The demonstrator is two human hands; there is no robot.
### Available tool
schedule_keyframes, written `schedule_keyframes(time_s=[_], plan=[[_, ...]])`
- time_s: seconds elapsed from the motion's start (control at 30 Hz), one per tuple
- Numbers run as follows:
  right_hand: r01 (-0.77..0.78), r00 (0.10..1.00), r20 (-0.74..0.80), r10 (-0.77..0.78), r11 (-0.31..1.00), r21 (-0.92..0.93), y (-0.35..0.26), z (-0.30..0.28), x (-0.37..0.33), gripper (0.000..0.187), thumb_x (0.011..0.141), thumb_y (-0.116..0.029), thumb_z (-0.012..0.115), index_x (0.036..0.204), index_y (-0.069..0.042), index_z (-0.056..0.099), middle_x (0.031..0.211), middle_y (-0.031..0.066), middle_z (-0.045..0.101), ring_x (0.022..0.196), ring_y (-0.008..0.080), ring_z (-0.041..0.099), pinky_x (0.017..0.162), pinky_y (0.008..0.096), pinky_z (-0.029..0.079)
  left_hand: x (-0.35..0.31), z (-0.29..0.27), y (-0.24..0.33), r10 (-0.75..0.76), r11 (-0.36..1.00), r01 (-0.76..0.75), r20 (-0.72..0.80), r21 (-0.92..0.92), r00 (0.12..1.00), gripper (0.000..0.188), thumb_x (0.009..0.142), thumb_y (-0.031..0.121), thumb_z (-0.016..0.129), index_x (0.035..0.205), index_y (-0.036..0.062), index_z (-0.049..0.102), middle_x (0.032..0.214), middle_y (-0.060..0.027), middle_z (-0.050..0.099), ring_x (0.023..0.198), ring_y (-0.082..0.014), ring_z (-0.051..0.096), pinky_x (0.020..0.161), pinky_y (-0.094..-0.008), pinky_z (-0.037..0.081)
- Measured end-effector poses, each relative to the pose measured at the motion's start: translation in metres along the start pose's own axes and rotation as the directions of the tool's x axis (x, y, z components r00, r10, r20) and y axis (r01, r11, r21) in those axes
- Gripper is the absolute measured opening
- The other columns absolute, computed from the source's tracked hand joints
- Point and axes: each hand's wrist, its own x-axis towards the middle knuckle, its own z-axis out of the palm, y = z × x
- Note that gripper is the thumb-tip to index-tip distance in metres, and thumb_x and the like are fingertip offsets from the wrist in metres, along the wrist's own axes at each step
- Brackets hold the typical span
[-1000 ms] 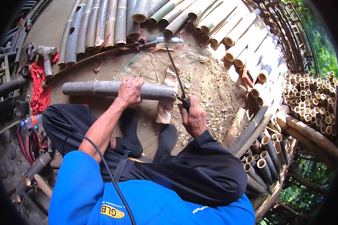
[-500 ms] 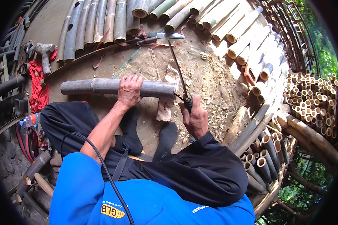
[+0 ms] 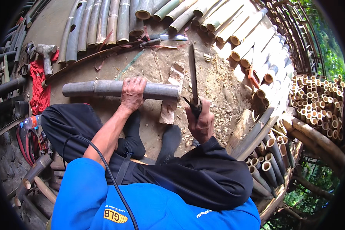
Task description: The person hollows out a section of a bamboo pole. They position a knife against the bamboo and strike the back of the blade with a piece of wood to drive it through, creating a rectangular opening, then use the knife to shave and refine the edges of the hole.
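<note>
A grey-brown bamboo tube [image 3: 111, 88] is lying nearly level across the bare ground [image 3: 138, 67], one end pointing to nine o'clock and the other to three, and near that second end it is resting on a pale wooden block [image 3: 167, 112]. The left hand [image 3: 133, 94] is clasping the tube from above, with its fingers curling over the far side. Just past the tube's end, at three o'clock, the right hand [image 3: 201, 122] is gripping the handle of a long dark knife [image 3: 194, 74], whose blade is pointing to twelve and standing apart from the tube. Two dark-covered feet are resting between four and six o'clock. Pale wood chips [image 3: 218, 90] are lying scattered at three. A second knife [image 3: 174, 37] is lying between one and two, a mallet [image 3: 46, 57] is sitting at ten, and a red cloth [image 3: 39, 90] is lying crumpled at nine. Farther out, a row of bamboo lengths [image 3: 113, 23] is curving from eleven to three, where a stack of narrower pieces [image 3: 318, 105] is showing its pale ends.
</note>
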Motion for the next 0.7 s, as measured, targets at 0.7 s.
schedule_keyframes(time_s=[0.7], plan=[[-0.153, 0.924, 0.264, 0.277, 0.899, -0.410, 0.093, 0.039, -0.028, 0.038, 0.095, -0.025, 0.066, 0.117, -0.001, 0.047, 0.083, 0.0281, 0.069, 0.072, 0.0477, 0.069, 0.065, 0.0562, 0.055, 0.032, -0.008, -0.014, -0.011, 0.995, 0.043, 0.342, -0.085, 0.940, 0.055, 0.056, 0.020, 0.086, 0.104, 0.0083, 0.061, 0.102, -0.0122, 0.066, 0.104, -0.0328, 0.065, 0.091, -0.0465, 0.047]])
